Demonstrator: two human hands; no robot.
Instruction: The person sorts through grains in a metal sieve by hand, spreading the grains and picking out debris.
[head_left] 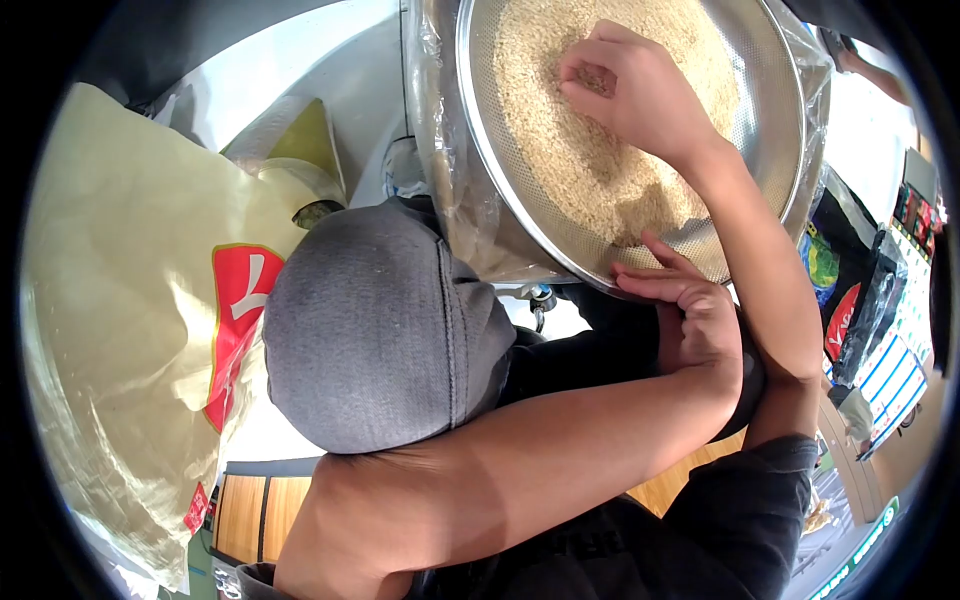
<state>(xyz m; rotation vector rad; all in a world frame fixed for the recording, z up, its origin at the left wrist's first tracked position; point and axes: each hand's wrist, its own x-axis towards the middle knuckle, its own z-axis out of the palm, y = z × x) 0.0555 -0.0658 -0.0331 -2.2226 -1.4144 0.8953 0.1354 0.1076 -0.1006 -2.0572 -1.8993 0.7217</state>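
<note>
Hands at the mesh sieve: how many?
2. The right hand is over the rice-like grain in the mesh sieve; the left hand is at its near rim. Arms cover part of that rim, so another could be hidden.

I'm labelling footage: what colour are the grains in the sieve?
Pale tan; the head view shows the grains best.

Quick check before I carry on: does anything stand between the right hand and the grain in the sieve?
Nothing visible does. The right hand is directly over the grain, inside the sieve; whether it touches is unclear. The left hand is at the near rim, beside that path.
</note>
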